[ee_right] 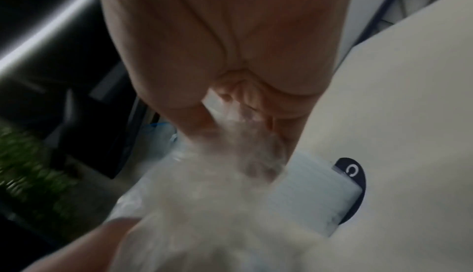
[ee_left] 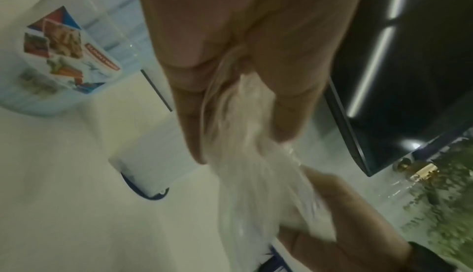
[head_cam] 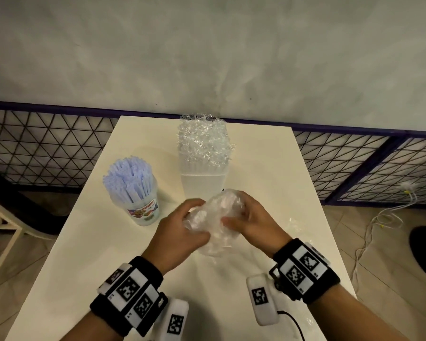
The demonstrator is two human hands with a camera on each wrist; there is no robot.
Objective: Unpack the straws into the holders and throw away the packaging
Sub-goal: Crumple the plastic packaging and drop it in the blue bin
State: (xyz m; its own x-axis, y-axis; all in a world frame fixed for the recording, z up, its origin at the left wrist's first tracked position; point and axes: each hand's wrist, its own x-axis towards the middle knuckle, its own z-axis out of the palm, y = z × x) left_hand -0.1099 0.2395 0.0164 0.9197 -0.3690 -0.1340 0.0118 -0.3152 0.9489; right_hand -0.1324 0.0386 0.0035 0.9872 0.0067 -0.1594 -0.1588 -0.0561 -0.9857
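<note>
My left hand (head_cam: 180, 232) and right hand (head_cam: 250, 221) both clutch the crumpled clear packaging (head_cam: 213, 223); wrist views blur it. At 11 o'clock blue straws (head_cam: 128, 177) fill a round holder (head_cam: 144, 210); at 12, wrapped straws (head_cam: 203, 143) half-hide the square holder (head_cam: 202, 185). White table (head_cam: 84, 242), grey wall (head_cam: 207, 50) beyond.

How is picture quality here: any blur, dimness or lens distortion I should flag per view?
Head view: evenly lit, mostly sharp, wide-angle bending of the railing; the clear packaging between left hand and right hand is slightly soft. Left wrist view: dim, motion-blurred, packaging smeared. Right wrist view: dimmer still, packaging a white blur.
</note>
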